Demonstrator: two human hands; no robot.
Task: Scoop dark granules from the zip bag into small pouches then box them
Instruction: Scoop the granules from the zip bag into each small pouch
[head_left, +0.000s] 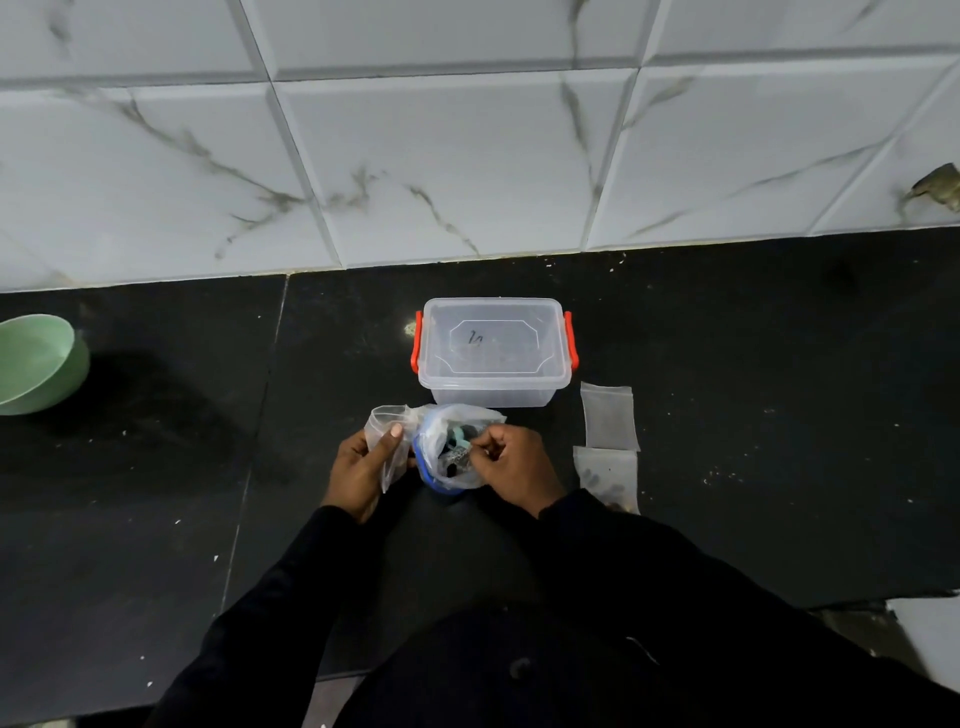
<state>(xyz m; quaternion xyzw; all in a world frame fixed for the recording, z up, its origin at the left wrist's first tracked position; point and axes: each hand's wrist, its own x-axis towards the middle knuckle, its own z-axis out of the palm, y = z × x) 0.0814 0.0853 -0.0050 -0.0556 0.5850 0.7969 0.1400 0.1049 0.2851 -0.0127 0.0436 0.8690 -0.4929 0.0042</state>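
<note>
Green bowl (36, 364): I see it at the far left edge of the black counter (753, 364), well apart from everything else.
Left hand (363, 467): near centre-left, its thumb and fingers grip a small clear pouch (387, 421), which it holds upright with the mouth up.
Zip bag (452, 452): just right of that pouch and touching it. It is clear plastic with a blue zip rim, its mouth is open, and dark granules (451, 470) show inside.
Scoop (460, 434): a teal shape in the bag's mouth. The plastic blurs it, so I only take it to be the scoop.
Box (493, 353): a clear tub with its lid on and orange clips at both ends. It sits just beyond the bag.
Right hand (511, 462): at the bag's right side, its fingers curl tight and seem to pinch the scoop's handle inside the mouth.
Empty pouch (609, 415): lies flat on the counter, right of the box's near corner.
Filled pouch (608, 478): lies flat just nearer than the empty one, with dark bits inside.
Wall (415, 156): white marbled tiles line the far side of the counter.
</note>
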